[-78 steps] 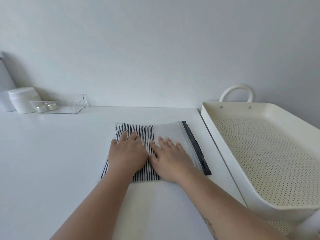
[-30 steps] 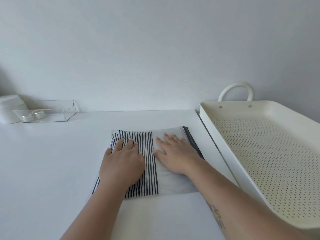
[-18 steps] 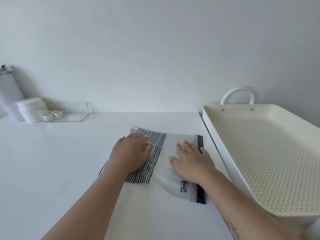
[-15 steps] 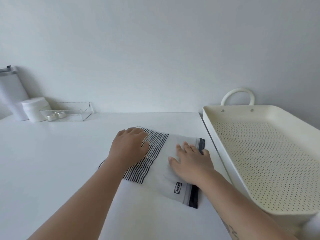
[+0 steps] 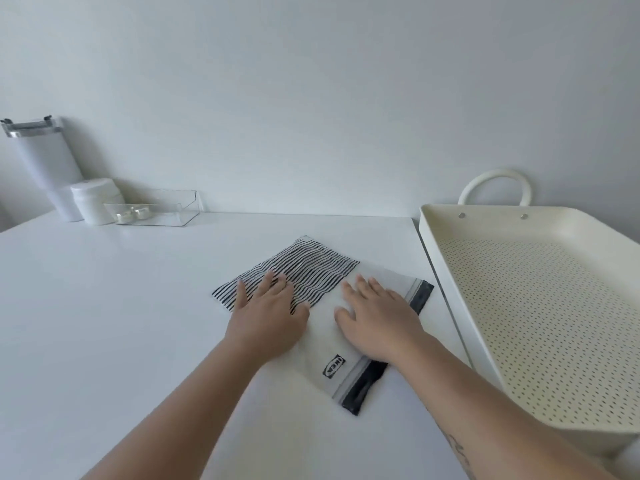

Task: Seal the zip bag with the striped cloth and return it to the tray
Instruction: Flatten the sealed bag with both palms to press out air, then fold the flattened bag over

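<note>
A clear zip bag with a black zip strip lies flat on the white table, turned at an angle. The black-and-white striped cloth fills its far left part. My left hand lies flat on the bag over the cloth's near edge, fingers spread. My right hand presses flat on the clear part next to the zip strip. Neither hand grips anything. The cream perforated tray stands empty just right of the bag.
At the far left by the wall stand a white tumbler, a white jar and a clear plastic dish with small candles. The tray's handle leans near the wall. The table's right edge runs under the tray.
The bag has turned clockwise under both hands, so its zip end now points toward me and the tray. Both hands stayed flat on it.
</note>
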The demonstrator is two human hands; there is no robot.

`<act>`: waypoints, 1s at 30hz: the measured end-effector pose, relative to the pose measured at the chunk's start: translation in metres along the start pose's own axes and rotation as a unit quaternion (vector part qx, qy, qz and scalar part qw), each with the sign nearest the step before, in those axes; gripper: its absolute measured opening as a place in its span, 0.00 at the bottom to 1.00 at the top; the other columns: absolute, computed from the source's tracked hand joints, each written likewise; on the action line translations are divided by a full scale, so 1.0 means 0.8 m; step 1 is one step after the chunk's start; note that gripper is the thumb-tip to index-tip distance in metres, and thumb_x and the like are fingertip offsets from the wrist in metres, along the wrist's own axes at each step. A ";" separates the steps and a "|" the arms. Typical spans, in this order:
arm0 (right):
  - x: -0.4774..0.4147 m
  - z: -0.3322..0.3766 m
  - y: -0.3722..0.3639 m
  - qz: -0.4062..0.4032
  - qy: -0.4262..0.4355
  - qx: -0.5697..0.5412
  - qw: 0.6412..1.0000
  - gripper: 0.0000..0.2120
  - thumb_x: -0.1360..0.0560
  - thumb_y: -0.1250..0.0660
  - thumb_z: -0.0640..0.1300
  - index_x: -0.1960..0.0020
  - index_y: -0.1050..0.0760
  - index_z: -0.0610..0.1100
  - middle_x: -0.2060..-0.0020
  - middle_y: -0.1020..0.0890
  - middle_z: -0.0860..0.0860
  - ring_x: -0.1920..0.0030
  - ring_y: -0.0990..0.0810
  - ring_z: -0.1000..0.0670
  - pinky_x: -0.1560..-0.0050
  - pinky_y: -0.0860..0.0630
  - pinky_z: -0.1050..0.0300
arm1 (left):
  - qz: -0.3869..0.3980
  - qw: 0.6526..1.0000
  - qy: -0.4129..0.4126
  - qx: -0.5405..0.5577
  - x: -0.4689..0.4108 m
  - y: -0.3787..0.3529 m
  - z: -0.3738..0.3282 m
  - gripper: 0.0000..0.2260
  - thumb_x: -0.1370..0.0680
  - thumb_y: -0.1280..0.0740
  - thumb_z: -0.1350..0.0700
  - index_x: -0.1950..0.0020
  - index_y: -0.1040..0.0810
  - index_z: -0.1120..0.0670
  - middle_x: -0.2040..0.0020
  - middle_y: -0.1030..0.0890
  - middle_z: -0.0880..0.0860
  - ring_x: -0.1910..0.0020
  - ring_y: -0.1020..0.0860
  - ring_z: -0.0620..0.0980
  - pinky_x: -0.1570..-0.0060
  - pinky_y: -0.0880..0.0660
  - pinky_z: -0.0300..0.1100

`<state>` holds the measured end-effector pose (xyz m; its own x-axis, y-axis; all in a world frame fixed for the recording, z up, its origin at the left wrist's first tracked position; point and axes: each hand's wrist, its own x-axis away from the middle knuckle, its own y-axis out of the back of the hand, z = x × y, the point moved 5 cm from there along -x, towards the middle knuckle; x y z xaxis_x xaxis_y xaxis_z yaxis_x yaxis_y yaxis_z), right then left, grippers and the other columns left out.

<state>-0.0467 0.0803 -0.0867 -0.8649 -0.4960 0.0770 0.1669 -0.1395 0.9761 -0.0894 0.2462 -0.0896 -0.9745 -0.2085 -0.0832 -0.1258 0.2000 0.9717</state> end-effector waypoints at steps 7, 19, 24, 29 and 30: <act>0.051 0.022 -0.012 -0.031 0.004 0.017 0.999 0.33 0.22 0.59 0.63 0.22 0.54 0.49 0.21 0.51 0.45 0.22 0.53 0.47 0.25 0.52 0.48 | 0.055 0.994 -0.094 -0.032 -0.041 0.016 0.014 0.24 0.20 0.50 0.42 0.23 0.41 0.44 0.22 0.48 0.38 0.24 0.63 0.42 0.25 0.63 0.52; 0.052 0.006 -0.007 -0.017 0.019 -0.012 1.000 0.27 0.20 0.55 0.53 0.22 0.51 0.50 0.21 0.52 0.48 0.22 0.56 0.48 0.24 0.55 0.47 | 0.011 0.997 -0.077 0.002 0.049 0.007 -0.023 0.29 0.24 0.49 0.34 0.26 0.37 0.44 0.23 0.39 0.42 0.23 0.46 0.45 0.26 0.53 0.52; 0.074 0.012 -0.001 0.003 0.057 -0.078 0.995 0.31 0.21 0.48 0.61 0.22 0.50 0.51 0.21 0.50 0.51 0.22 0.55 0.51 0.23 0.54 0.48 | 0.019 0.997 -0.071 0.034 0.050 0.026 -0.022 0.28 0.25 0.41 0.34 0.28 0.33 0.43 0.26 0.34 0.41 0.25 0.43 0.44 0.26 0.51 0.52; 0.100 0.010 0.018 0.027 0.123 -0.071 0.989 0.22 0.23 0.39 0.58 0.32 0.29 0.51 0.32 0.29 0.48 0.29 0.35 0.47 0.32 0.35 0.47 | 0.023 0.984 -0.142 0.101 0.094 0.039 -0.024 0.30 0.36 0.32 0.29 0.38 0.24 0.41 0.41 0.25 0.37 0.37 0.34 0.39 0.36 0.33 0.42; 0.104 0.010 0.020 0.038 0.123 -0.078 0.989 0.21 0.24 0.38 0.58 0.34 0.28 0.51 0.34 0.28 0.47 0.31 0.33 0.47 0.33 0.33 0.46 | 0.015 0.984 -0.149 0.095 0.100 0.040 -0.024 0.26 0.34 0.31 0.32 0.40 0.23 0.41 0.44 0.24 0.37 0.39 0.32 0.39 0.39 0.31 0.41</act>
<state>-0.1202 0.0436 -0.0630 -0.7086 -0.7013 0.0786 0.3154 -0.2151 0.9243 -0.1681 0.2174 -0.0612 -0.9861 0.0851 -0.1429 -0.1001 0.3826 0.9185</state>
